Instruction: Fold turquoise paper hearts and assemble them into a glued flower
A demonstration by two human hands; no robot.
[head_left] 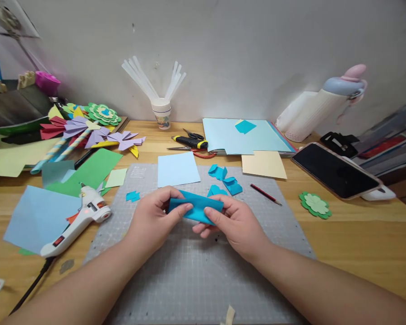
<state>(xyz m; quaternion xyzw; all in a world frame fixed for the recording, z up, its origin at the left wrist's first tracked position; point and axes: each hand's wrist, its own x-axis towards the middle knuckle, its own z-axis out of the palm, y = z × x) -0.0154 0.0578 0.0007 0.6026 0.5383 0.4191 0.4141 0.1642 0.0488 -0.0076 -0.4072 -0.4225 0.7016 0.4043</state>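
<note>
My left hand (pixel 159 210) and right hand (pixel 238 221) both pinch the blue paper (pixel 199 205), held between them above the grey mat (pixel 182 280), whose pale corner print (pixel 138 173) is too small to read

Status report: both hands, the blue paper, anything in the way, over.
Left hand, right hand: both gripping blue paper. Paper folded, held above gray mat. Possible obstruction: small folded blue pieces just beyond right hand.

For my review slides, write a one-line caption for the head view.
Both hands hold folded blue paper over a gray cutting mat, a hot glue gun to the left.
</note>
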